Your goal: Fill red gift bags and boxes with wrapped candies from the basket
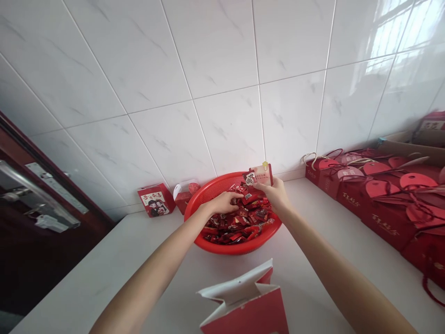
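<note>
A round red plastic basket [239,249] holds a heap of small red-wrapped candies [239,222]. My left hand [224,202] is down in the basket, its fingers curled together on the candies; what they pinch is hidden. At the basket's back right rim, my right hand [276,192] grips a red and cream printed packet [263,174] with a small yellow mark at its top edge. A dark red wrapper with a white label [249,178] shows beside the right thumb. Nearer to me stands an open red paper gift bag [250,313] with a white inside.
Red gift boxes [368,204] with cords and heart-shaped tags line the right side of the white counter [167,287]. A cardboard box [410,144] is behind them. Left of the basket are a small printed red box [155,200] and an open red box [183,197]. Tiled wall [225,130] rises behind.
</note>
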A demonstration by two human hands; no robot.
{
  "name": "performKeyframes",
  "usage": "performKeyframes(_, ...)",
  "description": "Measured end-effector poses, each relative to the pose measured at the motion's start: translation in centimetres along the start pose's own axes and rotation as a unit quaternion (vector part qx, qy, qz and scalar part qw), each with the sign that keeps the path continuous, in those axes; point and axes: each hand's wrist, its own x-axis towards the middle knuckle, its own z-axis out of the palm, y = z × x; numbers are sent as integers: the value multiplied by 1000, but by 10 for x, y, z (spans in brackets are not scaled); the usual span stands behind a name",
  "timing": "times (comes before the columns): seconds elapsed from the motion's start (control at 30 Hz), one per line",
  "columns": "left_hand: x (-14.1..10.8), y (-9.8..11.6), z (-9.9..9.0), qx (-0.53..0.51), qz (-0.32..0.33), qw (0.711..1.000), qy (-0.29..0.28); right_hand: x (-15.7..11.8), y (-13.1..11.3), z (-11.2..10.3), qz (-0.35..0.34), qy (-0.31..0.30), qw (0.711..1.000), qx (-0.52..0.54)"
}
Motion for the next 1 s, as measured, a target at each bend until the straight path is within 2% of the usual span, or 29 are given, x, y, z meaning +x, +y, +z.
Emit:
performKeyframes(0.2, 6, -8, 5, -33, 8, 999, -26, -2, -2, 0, -2, -3, 1000, -5)
performKeyframes(0.37, 12, -13, 11, -52, 17, 998, -14, 2, 2, 0, -5, -4, 1000, 3)
performKeyframes(0.5, 13, -10, 13, -52, 31, 998, -11, 2, 2, 0, -5, -4, 1000, 2)
performKeyframes(0.7, 11, -5, 14, -25, 6, 1000, -14, -3, -3, 0, 1, -25, 1000, 6)
performKeyframes(1.0, 12, -4, 11, -19, 10, 1000, -4, -1, -3, 1, -7, -24, 1000, 6)
